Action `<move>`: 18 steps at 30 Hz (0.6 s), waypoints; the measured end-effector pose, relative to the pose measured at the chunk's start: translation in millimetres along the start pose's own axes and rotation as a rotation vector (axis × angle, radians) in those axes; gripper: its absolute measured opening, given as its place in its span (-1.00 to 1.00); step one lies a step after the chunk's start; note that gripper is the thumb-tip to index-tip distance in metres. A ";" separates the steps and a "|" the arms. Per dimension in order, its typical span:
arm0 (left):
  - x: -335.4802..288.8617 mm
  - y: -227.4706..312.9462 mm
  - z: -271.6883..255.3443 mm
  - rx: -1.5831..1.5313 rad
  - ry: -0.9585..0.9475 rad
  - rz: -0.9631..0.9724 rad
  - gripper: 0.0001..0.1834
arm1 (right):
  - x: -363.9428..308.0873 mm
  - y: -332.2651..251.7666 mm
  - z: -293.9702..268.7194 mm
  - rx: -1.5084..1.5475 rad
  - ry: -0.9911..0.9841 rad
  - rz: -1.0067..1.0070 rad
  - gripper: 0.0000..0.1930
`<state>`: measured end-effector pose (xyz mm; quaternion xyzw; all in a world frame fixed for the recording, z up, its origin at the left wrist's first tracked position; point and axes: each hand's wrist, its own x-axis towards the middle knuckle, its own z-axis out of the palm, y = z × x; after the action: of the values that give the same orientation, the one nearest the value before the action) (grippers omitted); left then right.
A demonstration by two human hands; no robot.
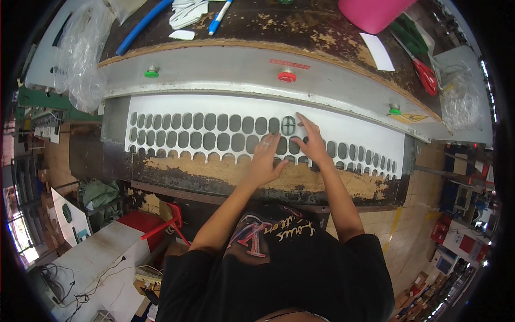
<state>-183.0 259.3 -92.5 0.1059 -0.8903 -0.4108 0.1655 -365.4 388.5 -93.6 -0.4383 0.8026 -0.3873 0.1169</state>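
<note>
1. Both hands are laid on the white punched sheet (348, 131), which lies flat on the press bed of the table (225, 180); rows of oval holes have been cut across it.
2. The left hand (264, 161) is spread flat, palm down, fingers (268, 144) splayed over the lower rows. Nothing is held in this grip; the sheet is only being pressed down.
3. The right hand (314, 142) is stretched forward, its grip wide and holding nothing, the fingertips reaching up beside the oval cutting die (288, 125), which sits just ahead of the left fingertips, in line with the upper row.
4. To do this well, the sheet should be kept pinned under the left palm so that it cannot creep while the die is nudged.
5. The die is best lined up with the row already cut, an even strip of white being left between it and the last hole.
6. Fingers should be kept clear of the die's top before anything is pressed.
7. The red button (287, 76) and the green buttons (152, 71) are seen on the grey rail, well beyond both hands; red scissors (426, 75) lie far off to the right.
</note>
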 end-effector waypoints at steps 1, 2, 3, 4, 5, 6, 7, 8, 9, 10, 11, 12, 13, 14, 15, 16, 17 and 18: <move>-3.4 4.5 -5.4 0.014 0.055 -0.004 -0.17 | 1.6 -7.0 -7.0 0.133 0.048 0.049 -0.26; -9.3 7.9 -10.2 -0.031 0.069 -0.030 -0.33 | 2.1 -9.0 -22.0 0.118 0.047 0.078 -0.25; -14.3 15.0 -18.7 -0.026 0.065 -0.018 -0.33 | 0.3 -2.5 -38.0 0.117 0.102 0.036 -0.39; -15.5 20.9 -28.0 -0.040 -0.146 -0.133 -0.39 | 1.7 3.4 -52.4 0.161 0.181 0.063 -0.67; -17.5 25.4 -34.7 -0.051 -0.357 -0.248 -0.45 | 0.5 9.4 -75.2 0.137 0.213 0.140 -0.84; -23.1 29.2 -41.2 -0.041 -0.362 -0.239 -0.45 | 0.2 12.0 -97.6 0.135 0.281 0.139 -0.77; -25.8 31.0 -44.2 0.053 -0.480 -0.230 -0.48 | 1.1 23.4 -121.5 0.054 0.357 0.162 -0.67; -29.9 34.0 -45.7 0.148 -0.597 -0.224 -0.50 | 5.0 28.8 -143.7 0.143 0.449 0.219 -0.59; -39.1 30.6 -39.0 0.155 -0.601 -0.215 -0.50 | 12.2 31.3 -166.9 0.111 0.522 0.265 -0.54; -52.4 20.2 -26.0 0.243 -0.541 -0.146 -0.50 | 23.0 25.8 -190.5 0.188 0.485 0.334 -0.52; -59.6 15.9 -18.0 0.324 -0.490 -0.068 -0.49 | 31.0 26.2 -204.9 0.185 0.497 0.342 -0.52; -55.2 21.7 -21.9 0.323 -0.500 -0.057 -0.49 | 39.4 27.1 -217.2 0.089 0.445 0.346 -0.53; -48.0 27.4 -26.6 0.291 -0.493 -0.095 -0.54 | 38.6 26.8 -224.3 -0.007 0.392 0.352 -0.53; -44.4 32.4 -29.5 0.258 -0.487 -0.134 -0.58 | 29.1 25.8 -219.2 -0.011 0.401 0.364 -0.53; -42.5 33.8 -32.0 0.259 -0.490 -0.126 -0.58 | 24.8 22.4 -204.9 -0.027 0.396 0.318 -0.54; -42.3 34.2 -34.1 0.256 -0.453 -0.121 -0.58 | 21.1 13.3 -191.3 -0.041 0.386 0.270 -0.54; -43.1 35.1 -35.7 0.253 -0.412 -0.123 -0.58 | 11.5 -9.4 -179.8 -0.120 0.257 0.400 -0.57; -41.8 39.0 -37.9 0.248 -0.411 -0.120 -0.58 | -6.2 -7.0 -161.9 -0.062 0.216 0.334 -0.58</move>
<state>-132.0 271.4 -48.2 0.0923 -0.9410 -0.3203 -0.0582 -442.8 475.3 19.5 -0.2586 0.8836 -0.3823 0.0790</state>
